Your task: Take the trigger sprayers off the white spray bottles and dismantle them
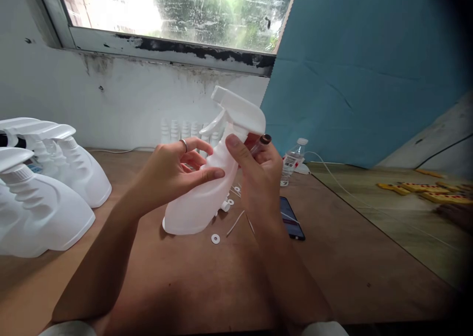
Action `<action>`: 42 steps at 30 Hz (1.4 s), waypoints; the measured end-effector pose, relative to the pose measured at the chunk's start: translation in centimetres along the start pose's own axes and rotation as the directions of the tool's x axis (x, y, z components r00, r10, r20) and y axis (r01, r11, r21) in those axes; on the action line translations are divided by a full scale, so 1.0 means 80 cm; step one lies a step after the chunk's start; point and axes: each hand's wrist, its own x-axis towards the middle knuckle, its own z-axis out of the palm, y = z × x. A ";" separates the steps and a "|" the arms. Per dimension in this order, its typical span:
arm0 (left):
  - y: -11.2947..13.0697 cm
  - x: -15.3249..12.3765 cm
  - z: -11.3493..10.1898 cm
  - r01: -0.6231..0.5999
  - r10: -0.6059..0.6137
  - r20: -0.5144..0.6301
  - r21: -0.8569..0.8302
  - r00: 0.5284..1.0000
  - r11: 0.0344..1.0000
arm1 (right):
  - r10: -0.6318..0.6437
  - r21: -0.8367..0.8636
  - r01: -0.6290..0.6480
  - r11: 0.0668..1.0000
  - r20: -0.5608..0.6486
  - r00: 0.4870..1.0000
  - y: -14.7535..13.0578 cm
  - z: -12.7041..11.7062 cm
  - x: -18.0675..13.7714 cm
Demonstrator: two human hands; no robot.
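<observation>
Spray bottle [207,198] is held tilted above the table [369,257] | neck is clasped by left hand [173,171] and right hand [260,171], close together | trigger head [238,112] is best kept straight and seated squarely.

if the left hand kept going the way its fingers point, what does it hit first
The left hand points right, its fingers already against the white spray bottle; so the bottle comes first, with the right hand seemingly just behind it.
</observation>
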 end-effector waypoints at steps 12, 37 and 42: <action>0.011 -0.016 0.004 -0.100 0.143 -0.126 0.303 0.982 0.948 | -0.043 -0.073 0.041 0.997 -0.023 0.999 0.008 -0.004 0.004; 0.016 -0.015 -0.011 -0.312 0.297 0.099 0.232 0.950 0.921 | 0.006 0.211 -0.060 0.976 0.249 0.969 -0.006 -0.010 -0.001; 0.016 -0.013 -0.014 -0.258 0.239 0.138 0.140 0.961 0.956 | -0.014 0.175 -0.018 0.984 0.183 0.983 0.002 -0.011 0.001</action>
